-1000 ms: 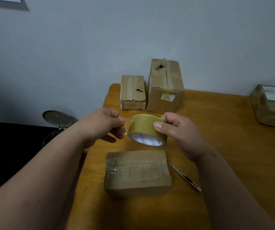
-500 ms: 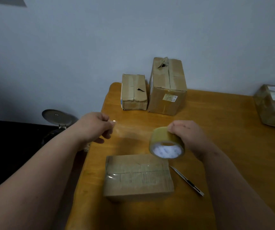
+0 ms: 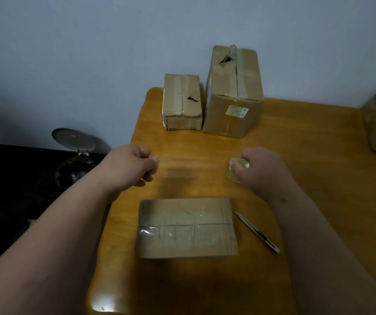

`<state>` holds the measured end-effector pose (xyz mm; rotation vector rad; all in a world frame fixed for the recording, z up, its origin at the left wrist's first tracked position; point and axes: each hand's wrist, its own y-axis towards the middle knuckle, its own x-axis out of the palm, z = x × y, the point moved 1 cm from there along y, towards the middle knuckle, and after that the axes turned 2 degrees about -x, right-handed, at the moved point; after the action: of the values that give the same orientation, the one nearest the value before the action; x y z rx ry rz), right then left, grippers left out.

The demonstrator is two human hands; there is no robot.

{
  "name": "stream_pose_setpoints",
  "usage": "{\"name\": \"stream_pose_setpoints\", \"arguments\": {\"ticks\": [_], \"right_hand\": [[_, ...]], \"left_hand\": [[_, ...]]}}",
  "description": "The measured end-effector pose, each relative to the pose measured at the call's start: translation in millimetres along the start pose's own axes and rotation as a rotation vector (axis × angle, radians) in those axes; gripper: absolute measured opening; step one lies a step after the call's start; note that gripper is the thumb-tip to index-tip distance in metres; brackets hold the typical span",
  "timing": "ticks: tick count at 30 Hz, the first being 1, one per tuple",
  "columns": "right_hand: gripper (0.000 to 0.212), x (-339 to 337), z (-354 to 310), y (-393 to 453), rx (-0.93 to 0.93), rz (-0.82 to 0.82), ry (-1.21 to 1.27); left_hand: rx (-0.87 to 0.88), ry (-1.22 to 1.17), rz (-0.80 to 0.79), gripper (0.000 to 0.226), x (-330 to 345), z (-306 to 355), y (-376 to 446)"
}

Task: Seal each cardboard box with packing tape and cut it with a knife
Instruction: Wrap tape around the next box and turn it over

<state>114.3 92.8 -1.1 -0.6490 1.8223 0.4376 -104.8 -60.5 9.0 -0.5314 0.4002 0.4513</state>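
A flat cardboard box (image 3: 187, 227) lies on the wooden surface (image 3: 318, 169) just before me, clear tape already across its top. Above it, my right hand (image 3: 262, 171) clamps its grip round the tape roll (image 3: 233, 170), while my left hand (image 3: 134, 164) pinches what seems the tape's free end, barely visible. A knife (image 3: 257, 233) lies just right of the box. Two torn boxes (image 3: 182, 102) (image 3: 233, 92) stand against the wall.
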Motion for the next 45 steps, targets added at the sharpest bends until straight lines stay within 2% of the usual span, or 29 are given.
{"name": "stream_pose_setpoints", "arguments": {"ticks": [10, 13, 15, 19, 24, 27, 30, 33, 36, 45], "right_hand": [[0.043, -5.4, 9.3, -22.8, 0.023, -0.071, -0.023], [0.038, -9.7, 7.2, -27.4, 0.049, -0.109, -0.077], [0.035, -12.9, 8.9, -30.7, 0.056, -0.124, -0.069], [0.037, -19.8, 14.4, -40.9, 0.075, -0.153, 0.191], [0.027, -21.8, 13.3, -47.3, 0.096, -0.190, 0.137], [0.030, -21.1, 12.6, -47.6, 0.118, -0.205, 0.039], [0.037, -16.1, 8.9, -43.8, 0.119, -0.228, -0.082], [0.034, -6.5, 7.5, -39.2, 0.120, -0.260, -0.203], [0.035, 3.3, 11.0, -37.0, 0.136, -0.262, -0.218], [0.034, 26.5, 23.3, -31.7, 0.178, -0.318, -0.251]], "left_hand": [[-0.086, 0.131, -0.097, 0.026, 15.7, -13.2, -5.6], [-0.076, 0.162, -0.090, 0.027, 19.5, -12.4, -8.9], [-0.082, 0.044, -0.101, 0.025, 19.7, -15.0, -11.2], [-0.141, -0.294, -0.185, 0.023, 14.7, -23.7, -14.6], [-0.178, -0.317, -0.185, 0.009, 16.5, -28.7, -16.7], [-0.160, -0.238, -0.148, 0.009, 20.4, -30.8, -18.7], [-0.107, -0.052, -0.061, 0.008, 27.5, -34.8, -19.0], [-0.054, 0.159, 0.030, 0.009, 36.4, -37.3, -17.6], [-0.019, 0.349, 0.061, 0.010, 45.5, -38.1, -16.6], [-0.027, 0.535, 0.110, 0.014, 57.3, -46.9, -14.6]]}}
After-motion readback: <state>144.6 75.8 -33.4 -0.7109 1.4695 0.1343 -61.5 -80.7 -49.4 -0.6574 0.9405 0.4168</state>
